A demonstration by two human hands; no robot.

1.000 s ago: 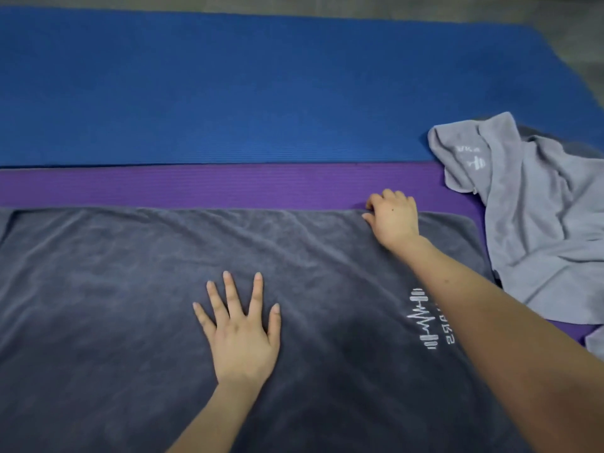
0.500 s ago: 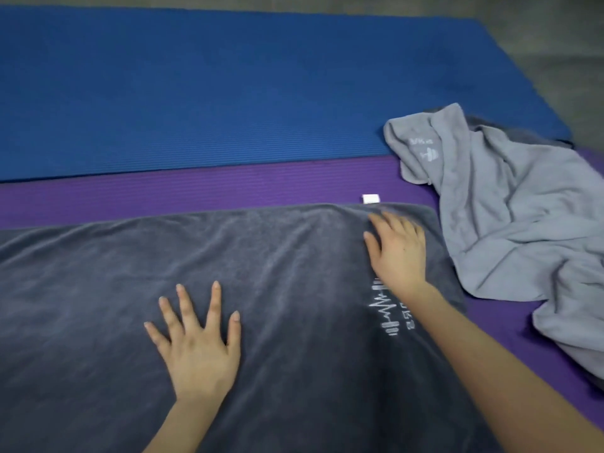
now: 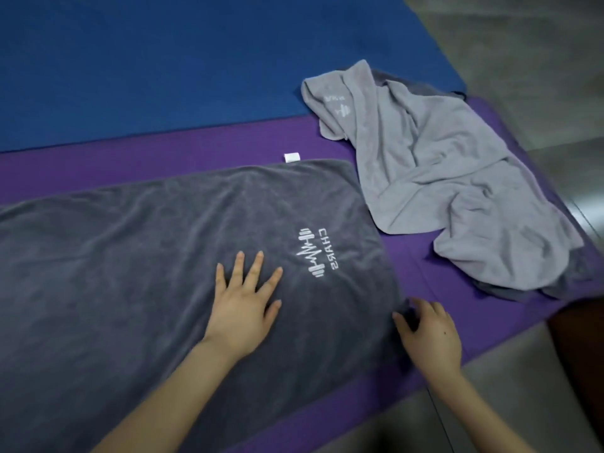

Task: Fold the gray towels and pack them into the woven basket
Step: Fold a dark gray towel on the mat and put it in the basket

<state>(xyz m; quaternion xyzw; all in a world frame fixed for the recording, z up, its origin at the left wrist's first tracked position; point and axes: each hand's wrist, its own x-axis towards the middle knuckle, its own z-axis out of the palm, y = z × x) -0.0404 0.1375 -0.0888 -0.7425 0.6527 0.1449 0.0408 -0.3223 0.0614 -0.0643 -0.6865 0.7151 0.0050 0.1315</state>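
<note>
Purple mat (image 3: 196, 148) | dark towel (image 3: 130, 256) under left grip (image 3: 243, 308) | right grip (image 3: 431, 335) pinches corner

Left hand (image 3: 243, 305) flat, palm down, fingers spread. Right hand (image 3: 428, 335) curled, pinching dark gray towel (image 3: 130, 273) corner.

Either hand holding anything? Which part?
The right hand pinches the dark gray towel at its right edge, near the front corner. The left hand only presses flat on it, holding nothing.

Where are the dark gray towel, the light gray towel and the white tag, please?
dark gray towel (image 3: 147, 256), head view, flat middle of the cloth.
light gray towel (image 3: 441, 178), head view, crumpled middle.
white tag (image 3: 292, 157), head view, its centre.
</note>
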